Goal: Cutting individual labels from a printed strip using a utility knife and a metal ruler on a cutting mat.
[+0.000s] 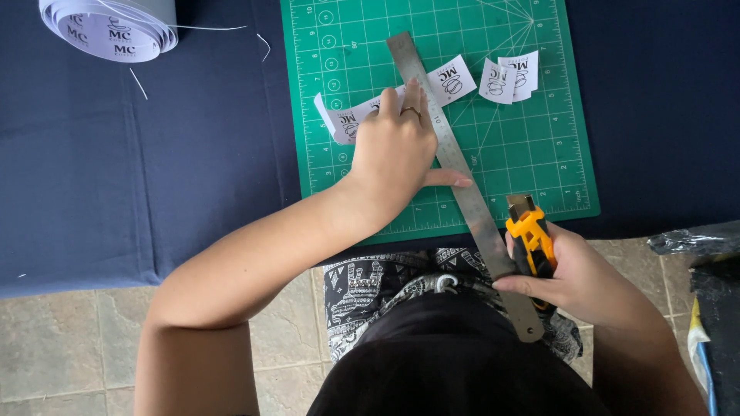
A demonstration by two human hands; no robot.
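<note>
The left hand [391, 150] presses flat on the steel ruler [462, 181], fingers spread, thumb stretched along its edge, pinning a white paper strip [347, 119] under it onto the green cutting mat [539, 166]. The ruler's long axis runs on a diagonal, from the mat's upper middle down toward the person's right side, its lower end hanging off the mat and the bench [139, 154] over the lap. The right hand [574, 277] is clenched round an orange and black utility knife [532, 235], blade end pointing up the ruler, just beside its right edge near the lower end. So the knife hand is the nearer one to the cutting line; the strip lies up and to the left of it, across the ruler.

Textures: brushed metal ruler, thin and rigid; gridded, matte mat; limp printed paper. 3 cut white labels [493, 77] lie to the right of the ruler on the mat. A coiled roll of printed strip [108, 27] sits far left on the dark blue cloth. Grey floor tiles [69, 339] show below.
</note>
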